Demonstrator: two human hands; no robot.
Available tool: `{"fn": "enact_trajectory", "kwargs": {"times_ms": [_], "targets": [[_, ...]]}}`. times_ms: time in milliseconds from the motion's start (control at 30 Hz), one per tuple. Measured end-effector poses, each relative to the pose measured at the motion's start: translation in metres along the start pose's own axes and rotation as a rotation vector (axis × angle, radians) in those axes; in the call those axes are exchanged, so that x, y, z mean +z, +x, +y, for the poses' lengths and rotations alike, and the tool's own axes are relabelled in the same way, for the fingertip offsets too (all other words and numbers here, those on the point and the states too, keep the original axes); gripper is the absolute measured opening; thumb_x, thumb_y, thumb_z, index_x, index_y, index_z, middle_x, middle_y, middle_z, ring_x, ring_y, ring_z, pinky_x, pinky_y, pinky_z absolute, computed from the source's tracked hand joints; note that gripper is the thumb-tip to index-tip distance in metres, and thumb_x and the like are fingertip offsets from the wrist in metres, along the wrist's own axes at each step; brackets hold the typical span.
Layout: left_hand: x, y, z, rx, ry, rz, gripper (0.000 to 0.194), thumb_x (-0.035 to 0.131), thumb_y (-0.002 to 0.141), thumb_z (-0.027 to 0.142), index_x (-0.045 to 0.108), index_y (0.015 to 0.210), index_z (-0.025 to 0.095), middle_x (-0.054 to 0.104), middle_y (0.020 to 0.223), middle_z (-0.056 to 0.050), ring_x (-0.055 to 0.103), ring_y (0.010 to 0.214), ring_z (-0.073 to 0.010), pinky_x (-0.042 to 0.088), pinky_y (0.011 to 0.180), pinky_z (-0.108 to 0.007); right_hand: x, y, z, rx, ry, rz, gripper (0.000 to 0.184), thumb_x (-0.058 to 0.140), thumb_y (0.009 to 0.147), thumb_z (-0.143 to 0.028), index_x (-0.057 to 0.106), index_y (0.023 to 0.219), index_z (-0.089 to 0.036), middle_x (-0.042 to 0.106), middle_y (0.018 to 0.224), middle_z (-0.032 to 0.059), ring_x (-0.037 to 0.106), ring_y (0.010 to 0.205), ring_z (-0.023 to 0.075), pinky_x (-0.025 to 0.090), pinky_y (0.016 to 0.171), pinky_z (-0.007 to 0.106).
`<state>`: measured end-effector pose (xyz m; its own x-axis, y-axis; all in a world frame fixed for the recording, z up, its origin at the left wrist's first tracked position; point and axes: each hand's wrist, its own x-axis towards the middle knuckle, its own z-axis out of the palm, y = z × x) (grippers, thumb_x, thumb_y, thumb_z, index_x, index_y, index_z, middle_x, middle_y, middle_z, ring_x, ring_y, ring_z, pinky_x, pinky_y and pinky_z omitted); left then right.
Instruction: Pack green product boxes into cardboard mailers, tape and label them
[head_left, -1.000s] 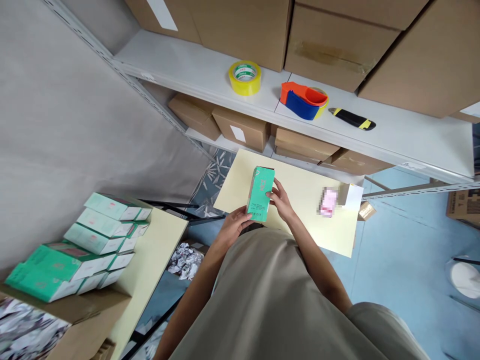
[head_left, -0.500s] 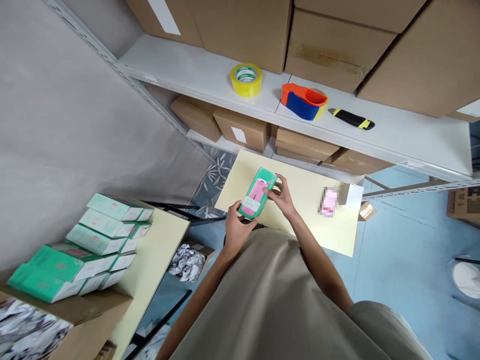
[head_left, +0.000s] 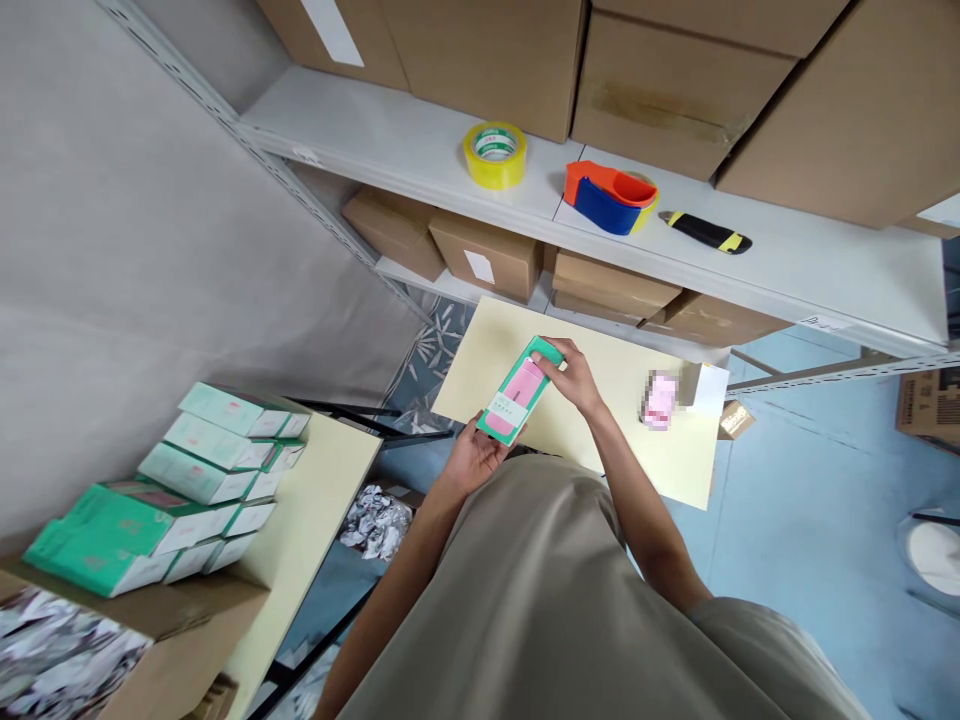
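A slim green box [head_left: 537, 350] with a pink panel and a pale label is held tilted above the cream table [head_left: 465, 345]. Its upper right end is gripped by my right hand [head_left: 576, 378], the thumb lying on the front face. My left hand [head_left: 474, 460] is at the lower end, palm turned up, with the fingers partly hidden beneath the box. To the right on the same table lies a pink item [head_left: 660, 400], blurred out, beside a small white and grey box [head_left: 705, 388].
On the shelf [head_left: 420, 140] sit a yellow tape roll [head_left: 495, 157], an orange and blue tape dispenser [head_left: 609, 198] and a utility knife [head_left: 706, 232]. Green boxes [head_left: 217, 455] are stacked on a left side table, behind an open carton [head_left: 180, 640] of crumpled paper. Cardboard boxes [head_left: 487, 60] line the shelves.
My right hand has shifted to the upper end of the green box, its thumb moving up the front. My left thumb has come off the box's left edge, and the palm has turned up.
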<state>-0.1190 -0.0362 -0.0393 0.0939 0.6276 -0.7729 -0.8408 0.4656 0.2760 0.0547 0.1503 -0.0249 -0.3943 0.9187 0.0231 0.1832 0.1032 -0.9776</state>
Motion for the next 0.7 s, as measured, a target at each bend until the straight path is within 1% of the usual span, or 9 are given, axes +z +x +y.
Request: {"fn": "enact_trajectory", "kwargs": {"times_ms": [133,233,367,433,500,567,600,667,700], "targets": [[-0.005,0.000,0.000,0.171,0.068,0.067,0.048,0.079,0.093,0.058,0.072,0.121,0.021,0.080,0.111,-0.011,0.076,0.099,-0.0230,0.065,0.081,-0.033,-0.003,-0.001,-0.005,0.001,-0.004,0.035,0.056,0.083,0.084,-0.077,0.087,0.117,-0.032,0.071,0.118,0.0097,0.063,0.120,0.0328,0.047,0.120,0.053],[-0.002,-0.008,0.000,0.334,0.170,0.110,0.052,0.087,0.085,0.059,0.071,0.116,0.020,0.079,0.110,-0.009,0.075,0.099,-0.0220,0.065,0.089,-0.036,-0.005,0.000,0.000,0.050,0.043,0.042,0.055,0.078,0.086,-0.078,0.086,0.112,-0.030,0.075,0.117,0.0086,0.064,0.120,0.0322,0.049,0.117,0.051],[0.015,-0.027,-0.004,0.695,0.579,0.184,0.055,0.096,0.077,0.046,0.072,0.121,0.024,0.073,0.132,-0.010,0.070,0.126,-0.0299,0.061,0.107,-0.045,-0.008,0.002,0.010,0.174,0.166,0.023,0.061,0.073,0.086,-0.082,0.082,0.106,-0.025,0.078,0.115,0.0067,0.067,0.119,0.0304,0.052,0.109,0.046],[0.025,-0.035,-0.007,0.873,0.811,0.221,0.048,0.097,0.076,0.035,0.076,0.118,0.027,0.068,0.143,-0.011,0.060,0.142,-0.0345,0.055,0.117,-0.048,-0.008,0.001,0.013,0.204,0.200,0.014,0.061,0.072,0.086,-0.083,0.079,0.101,-0.024,0.078,0.110,0.0054,0.067,0.116,0.0285,0.052,0.107,0.043],[0.031,-0.040,-0.011,0.998,0.957,0.241,0.039,0.096,0.076,0.026,0.079,0.111,0.029,0.065,0.147,-0.012,0.052,0.152,-0.0376,0.047,0.125,-0.051,-0.009,0.000,0.016,0.238,0.222,0.010,0.062,0.072,0.086,-0.084,0.078,0.098,-0.024,0.078,0.106,0.0043,0.068,0.113,0.0269,0.053,0.107,0.041],[0.034,-0.042,-0.012,1.048,1.006,0.246,0.035,0.095,0.075,0.021,0.081,0.106,0.029,0.065,0.147,-0.013,0.050,0.153,-0.0387,0.043,0.129,-0.053,-0.009,-0.003,0.018,0.266,0.243,0.008,0.062,0.072,0.086,-0.084,0.077,0.099,-0.024,0.078,0.107,0.0041,0.068,0.114,0.0264,0.053,0.109,0.042],[0.033,-0.041,-0.012,1.046,0.990,0.243,0.034,0.095,0.076,0.021,0.081,0.106,0.028,0.065,0.147,-0.013,0.051,0.153,-0.0385,0.044,0.128,-0.053,-0.010,-0.004,0.019,0.268,0.252,0.008,0.062,0.072,0.086,-0.084,0.078,0.099,-0.024,0.078,0.110,0.0044,0.068,0.117,0.0267,0.052,0.112,0.043],[0.029,-0.037,-0.010,0.971,0.870,0.234,0.034,0.095,0.076,0.026,0.079,0.106,0.026,0.067,0.146,-0.012,0.058,0.147,-0.0371,0.052,0.121,-0.051,-0.011,-0.005,0.020,0.253,0.264,0.009,0.062,0.073,0.085,-0.084,0.079,0.102,-0.025,0.079,0.119,0.0054,0.067,0.125,0.0283,0.050,0.117,0.045],[0.025,-0.034,-0.008,0.893,0.772,0.227,0.036,0.095,0.076,0.030,0.078,0.106,0.025,0.069,0.141,-0.012,0.063,0.141,-0.0360,0.056,0.115,-0.050,-0.011,-0.005,0.020,0.243,0.268,0.011,0.062,0.073,0.085,-0.084,0.080,0.104,-0.025,0.079,0.125,0.0061,0.066,0.130,0.0293,0.048,0.120,0.047]]}}
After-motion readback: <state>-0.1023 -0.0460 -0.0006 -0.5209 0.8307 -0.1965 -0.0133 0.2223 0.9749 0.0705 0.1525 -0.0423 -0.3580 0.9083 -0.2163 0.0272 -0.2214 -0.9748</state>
